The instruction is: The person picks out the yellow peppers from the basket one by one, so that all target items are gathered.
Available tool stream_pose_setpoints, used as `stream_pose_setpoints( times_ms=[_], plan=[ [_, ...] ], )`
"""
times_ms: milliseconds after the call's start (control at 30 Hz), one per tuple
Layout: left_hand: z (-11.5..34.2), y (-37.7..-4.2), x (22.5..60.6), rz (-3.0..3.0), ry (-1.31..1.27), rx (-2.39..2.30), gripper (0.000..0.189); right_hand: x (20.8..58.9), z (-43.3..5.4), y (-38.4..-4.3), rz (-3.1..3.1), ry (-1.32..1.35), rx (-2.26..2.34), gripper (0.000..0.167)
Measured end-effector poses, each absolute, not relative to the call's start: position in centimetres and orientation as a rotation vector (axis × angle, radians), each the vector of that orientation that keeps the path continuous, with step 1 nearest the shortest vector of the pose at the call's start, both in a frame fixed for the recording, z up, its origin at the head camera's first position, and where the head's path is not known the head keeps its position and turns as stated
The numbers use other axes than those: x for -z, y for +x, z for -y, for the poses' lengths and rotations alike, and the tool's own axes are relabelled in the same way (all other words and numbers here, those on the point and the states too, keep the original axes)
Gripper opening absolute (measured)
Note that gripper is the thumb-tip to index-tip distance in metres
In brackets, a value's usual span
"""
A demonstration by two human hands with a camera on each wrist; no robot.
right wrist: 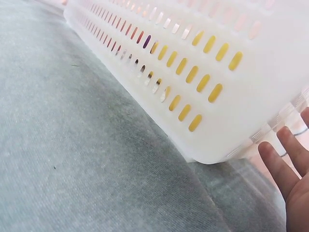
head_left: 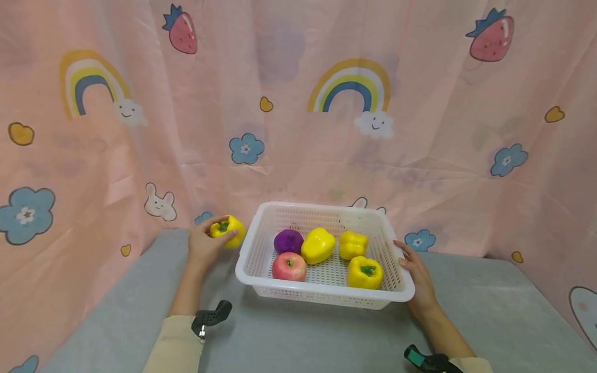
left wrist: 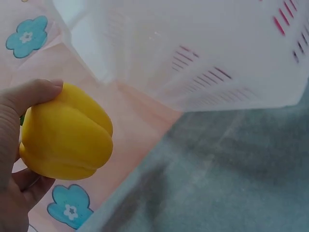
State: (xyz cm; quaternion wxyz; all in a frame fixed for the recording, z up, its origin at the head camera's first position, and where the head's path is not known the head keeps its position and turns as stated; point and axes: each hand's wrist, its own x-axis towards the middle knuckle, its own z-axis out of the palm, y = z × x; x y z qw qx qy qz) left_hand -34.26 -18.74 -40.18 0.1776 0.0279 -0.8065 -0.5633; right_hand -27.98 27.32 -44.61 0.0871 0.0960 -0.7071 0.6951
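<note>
Left fingers (left wrist: pixel 41 92) pinch a yellow pepper (left wrist: pixel 70 133) beside the basket (head_left: pixel 326 288).
Right fingers (right wrist: pixel 276 163) spread at its side, seemingly to steady it.

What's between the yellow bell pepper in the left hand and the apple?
In the head view, the left wall of the white basket separates the apple from the held yellow bell pepper.

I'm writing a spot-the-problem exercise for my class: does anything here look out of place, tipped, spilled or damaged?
Nothing really stands out. The basket sits upright, with no spill or damage visible. One pepper is outside it, but the left hand holds it, so it doesn't look stray.
</note>
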Motion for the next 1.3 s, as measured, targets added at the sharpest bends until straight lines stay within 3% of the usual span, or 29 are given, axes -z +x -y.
stream_pose_setpoints(
  times_ms=[1300],
  plan=[
    [18.9, -34.8, 43.2, 2.511, 0.097, 1.359, 0.062, 44.4, -27.2, -27.7, 2.160, 0.248, -2.033, 0.048]
  ],
)
